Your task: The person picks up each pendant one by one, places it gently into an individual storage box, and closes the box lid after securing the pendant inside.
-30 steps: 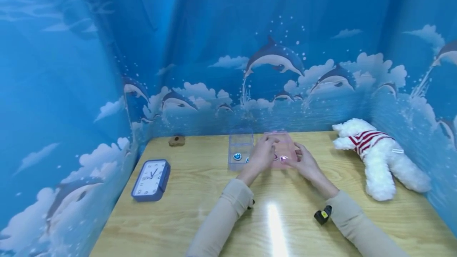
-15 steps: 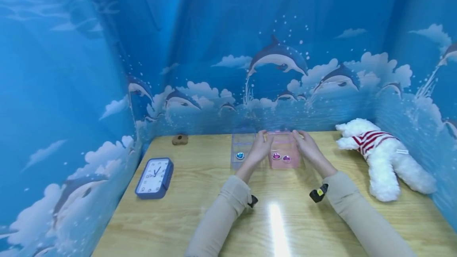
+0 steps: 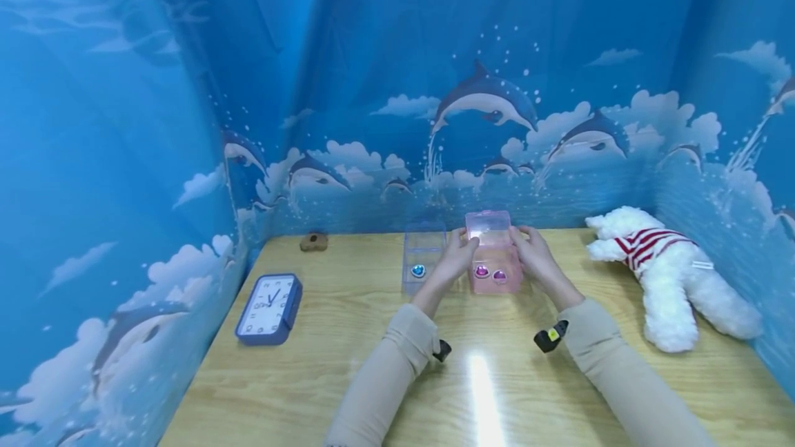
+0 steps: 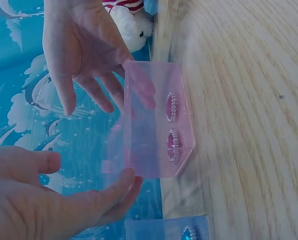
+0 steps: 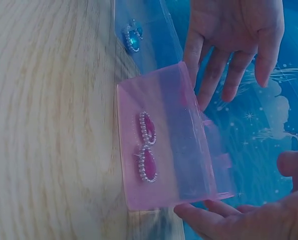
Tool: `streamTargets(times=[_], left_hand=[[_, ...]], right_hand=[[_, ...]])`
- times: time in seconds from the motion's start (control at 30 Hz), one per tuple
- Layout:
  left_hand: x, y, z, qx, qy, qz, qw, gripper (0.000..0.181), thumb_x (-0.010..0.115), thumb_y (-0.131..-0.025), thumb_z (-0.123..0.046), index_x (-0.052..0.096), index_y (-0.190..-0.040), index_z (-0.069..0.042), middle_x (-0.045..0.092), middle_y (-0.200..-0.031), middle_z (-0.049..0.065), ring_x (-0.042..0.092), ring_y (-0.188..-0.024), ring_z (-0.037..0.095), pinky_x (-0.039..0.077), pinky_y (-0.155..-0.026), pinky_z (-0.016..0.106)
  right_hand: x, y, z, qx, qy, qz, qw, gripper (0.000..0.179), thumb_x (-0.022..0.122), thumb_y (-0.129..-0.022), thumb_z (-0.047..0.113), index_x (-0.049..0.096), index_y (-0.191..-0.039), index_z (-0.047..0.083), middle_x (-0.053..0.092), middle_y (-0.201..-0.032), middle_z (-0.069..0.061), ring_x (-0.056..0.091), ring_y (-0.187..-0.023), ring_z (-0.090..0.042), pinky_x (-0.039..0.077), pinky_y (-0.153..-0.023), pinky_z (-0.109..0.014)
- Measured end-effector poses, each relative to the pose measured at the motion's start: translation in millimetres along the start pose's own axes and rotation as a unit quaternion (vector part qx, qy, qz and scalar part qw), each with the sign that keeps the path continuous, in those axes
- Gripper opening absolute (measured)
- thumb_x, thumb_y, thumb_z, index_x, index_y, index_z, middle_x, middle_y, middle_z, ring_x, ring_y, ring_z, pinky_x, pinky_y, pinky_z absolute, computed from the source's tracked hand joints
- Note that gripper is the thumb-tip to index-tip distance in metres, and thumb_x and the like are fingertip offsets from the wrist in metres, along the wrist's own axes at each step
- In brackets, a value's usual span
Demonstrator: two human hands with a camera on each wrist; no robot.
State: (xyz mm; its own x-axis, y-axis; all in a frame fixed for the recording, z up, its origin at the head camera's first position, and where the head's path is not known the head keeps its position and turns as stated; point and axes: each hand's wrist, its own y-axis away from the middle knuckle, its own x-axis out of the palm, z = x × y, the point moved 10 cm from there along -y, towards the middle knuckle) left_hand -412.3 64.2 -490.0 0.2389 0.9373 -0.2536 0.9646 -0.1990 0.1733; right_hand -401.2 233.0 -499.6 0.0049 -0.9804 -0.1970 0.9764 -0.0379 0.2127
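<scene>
A see-through pink box [image 3: 497, 287] stands on the table with its hinged lid [image 3: 488, 226] tilted up at the back. Inside lie two pink gem ornaments edged with silvery beads, one [image 5: 148, 127] beside the other [image 5: 148, 165]. My left hand [image 3: 455, 259] is at the box's left side, fingertips right at its far corner. Across from it my right hand [image 3: 539, 259] has its fingers along the right side. The fingers of both hands are extended. Left of my left hand sits a see-through blue box [image 3: 408, 286] holding a blue gem ornament [image 3: 418, 270].
A blue-framed clock [image 3: 268, 309] lies at the left of the wooden table [image 3: 348, 350]. Behind it is a small brown object [image 3: 313, 242]. At the right lies a white plush toy [image 3: 667, 281] in a striped shirt. A dolphin-print curtain [image 3: 373, 88] surrounds the table.
Both hands moved from over the front of the pink box to its far sides, uncovering the pink ornaments. The pink lid has since tilted up.
</scene>
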Motion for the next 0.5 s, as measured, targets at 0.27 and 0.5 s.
streamTargets(times=[0.27,0.5], left_hand=[[-4.0,-4.1,-5.1,0.021,0.016,-0.028,0.9993,0.069,0.039,-0.111,-0.051,0.038,-0.159,-0.002,0.052,-0.154,0.026,0.055,-0.14,0.043,0.043,-0.122,0.055],[-1.7,-4.0,-1.4,0.037,0.002,-0.026,0.999,0.059,0.04,-0.112,-0.045,0.052,-0.151,-0.002,0.063,-0.138,0.025,0.063,-0.125,0.038,0.048,-0.118,0.05]], right_hand=[[0,-0.3,-7,0.014,-0.097,0.015,0.9951,0.076,0.005,-0.112,0.053,0.014,-0.168,0.002,0.017,-0.172,-0.028,0.021,-0.159,-0.053,0.023,-0.132,-0.058],[-4,-0.1,-12,0.012,-0.204,-0.018,0.9788,0.045,0.026,-0.115,0.042,0.059,-0.122,0.011,0.042,-0.155,-0.014,0.027,-0.161,-0.039,0.024,-0.135,-0.045]])
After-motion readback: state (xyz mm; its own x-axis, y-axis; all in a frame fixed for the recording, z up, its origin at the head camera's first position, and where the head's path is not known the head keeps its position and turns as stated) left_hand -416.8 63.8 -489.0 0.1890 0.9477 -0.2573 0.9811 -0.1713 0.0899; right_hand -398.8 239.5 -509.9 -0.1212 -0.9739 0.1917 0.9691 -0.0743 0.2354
